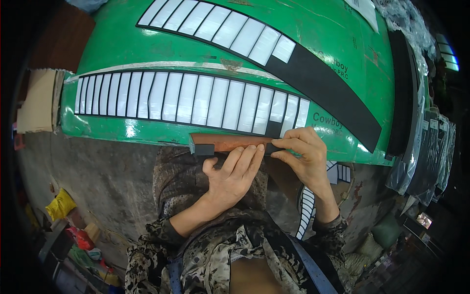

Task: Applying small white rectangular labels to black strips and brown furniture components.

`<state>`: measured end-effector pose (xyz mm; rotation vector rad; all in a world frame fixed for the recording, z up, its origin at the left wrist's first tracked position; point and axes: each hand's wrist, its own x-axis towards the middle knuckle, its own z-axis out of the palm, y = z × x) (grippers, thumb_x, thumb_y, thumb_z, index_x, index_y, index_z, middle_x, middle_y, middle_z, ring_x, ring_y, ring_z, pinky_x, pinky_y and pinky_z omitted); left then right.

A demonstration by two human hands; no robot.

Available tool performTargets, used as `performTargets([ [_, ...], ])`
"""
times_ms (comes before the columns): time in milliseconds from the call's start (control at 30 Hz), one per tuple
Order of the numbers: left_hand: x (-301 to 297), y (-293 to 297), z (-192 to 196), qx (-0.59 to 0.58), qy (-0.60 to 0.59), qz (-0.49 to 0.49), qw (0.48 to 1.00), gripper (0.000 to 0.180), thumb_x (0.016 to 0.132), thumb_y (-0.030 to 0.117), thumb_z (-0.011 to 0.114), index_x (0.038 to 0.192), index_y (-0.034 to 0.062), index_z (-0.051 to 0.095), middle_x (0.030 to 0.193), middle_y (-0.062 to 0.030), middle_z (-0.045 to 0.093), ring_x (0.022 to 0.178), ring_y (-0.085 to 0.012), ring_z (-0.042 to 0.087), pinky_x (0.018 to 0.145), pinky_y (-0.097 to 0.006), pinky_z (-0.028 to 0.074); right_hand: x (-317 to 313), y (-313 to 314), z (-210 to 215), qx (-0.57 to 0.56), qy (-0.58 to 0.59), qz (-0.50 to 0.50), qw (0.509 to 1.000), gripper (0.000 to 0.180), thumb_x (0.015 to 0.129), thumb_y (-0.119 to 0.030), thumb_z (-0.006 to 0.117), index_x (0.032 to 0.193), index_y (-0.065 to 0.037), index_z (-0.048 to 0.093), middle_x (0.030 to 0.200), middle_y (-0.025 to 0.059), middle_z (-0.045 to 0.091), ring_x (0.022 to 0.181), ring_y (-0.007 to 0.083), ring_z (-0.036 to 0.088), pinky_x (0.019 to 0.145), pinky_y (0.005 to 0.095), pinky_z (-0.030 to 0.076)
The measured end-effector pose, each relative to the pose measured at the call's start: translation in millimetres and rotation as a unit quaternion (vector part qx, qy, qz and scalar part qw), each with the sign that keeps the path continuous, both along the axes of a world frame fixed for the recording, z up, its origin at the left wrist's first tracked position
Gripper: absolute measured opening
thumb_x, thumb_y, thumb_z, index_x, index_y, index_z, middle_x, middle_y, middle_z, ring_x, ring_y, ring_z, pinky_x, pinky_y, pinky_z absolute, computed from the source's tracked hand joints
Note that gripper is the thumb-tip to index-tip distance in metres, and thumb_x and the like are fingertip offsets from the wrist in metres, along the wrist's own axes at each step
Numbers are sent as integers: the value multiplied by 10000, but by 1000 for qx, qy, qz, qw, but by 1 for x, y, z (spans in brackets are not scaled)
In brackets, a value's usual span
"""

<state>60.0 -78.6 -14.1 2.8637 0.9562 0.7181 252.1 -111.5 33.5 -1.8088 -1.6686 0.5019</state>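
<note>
Green sheeting covers the surface (112, 46), with cardboard (36, 105) beside its left end. Near the front edge, below the white-panelled strip (191, 100), lies a reddish-brown bar (220, 142). Uneven pressure could tip the bar off that edge; farther right, a loose pinch could drop the small dark piece (271, 148), and a careless push could disturb the curved black strip (338, 83) beyond. The left hand (227, 179) slants up and rightward, fingertips resting on the bar; its thumb is hidden, so whether it truly grips cannot be told. The right hand (306, 154), knuckles raised, pinches the dark piece between thumb and forefinger.
</note>
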Motion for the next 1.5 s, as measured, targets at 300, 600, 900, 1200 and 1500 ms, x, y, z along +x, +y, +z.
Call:
performTargets([
  [300, 1, -2, -1, -1, -7, 18, 1000, 442, 729, 205, 626, 1168, 161, 636, 1161, 64, 528, 1086, -85, 447, 850, -419, 233, 1, -2, -1, -16, -2, 6, 1000, 342, 600, -140, 798, 929, -106, 708, 875, 13, 618, 746, 190, 527, 638, 311, 437],
  [600, 1, 3, -4, 24, -14, -4, 1000, 438, 733, 128, 631, 1171, 126, 636, 1162, 12, 504, 1080, -147, 431, 842, -409, 238, -8, -14, -12, 32, 40, -69, 996, 426, 619, -108, 797, 1026, -61, 678, 952, 80, 631, 869, 241, 579, 722, 333, 474],
  [900, 3, 3, -3, 37, -18, -1, 999, 430, 736, 118, 636, 1165, 116, 638, 1157, 10, 507, 1072, -145, 432, 841, -399, 238, -11, -18, -19, 49, 20, -79, 995, 352, 627, -49, 785, 966, -65, 689, 909, 67, 636, 836, 230, 584, 692, 325, 482],
  [1200, 3, 3, -4, 35, -20, -1, 999, 433, 727, 117, 644, 1160, 115, 640, 1158, 10, 512, 1074, -145, 434, 829, -392, 239, -13, -19, -19, 48, 22, -90, 994, 354, 620, -57, 787, 960, -63, 690, 928, 63, 633, 840, 229, 578, 697, 327, 479],
  [1500, 2, 4, -5, 35, -19, -4, 999, 447, 724, 134, 636, 1171, 117, 636, 1169, 10, 508, 1075, -148, 436, 830, -400, 244, -16, -13, -15, 72, -15, -60, 995, 371, 611, -72, 788, 971, -59, 699, 890, 40, 603, 837, 213, 540, 709, 325, 443],
])
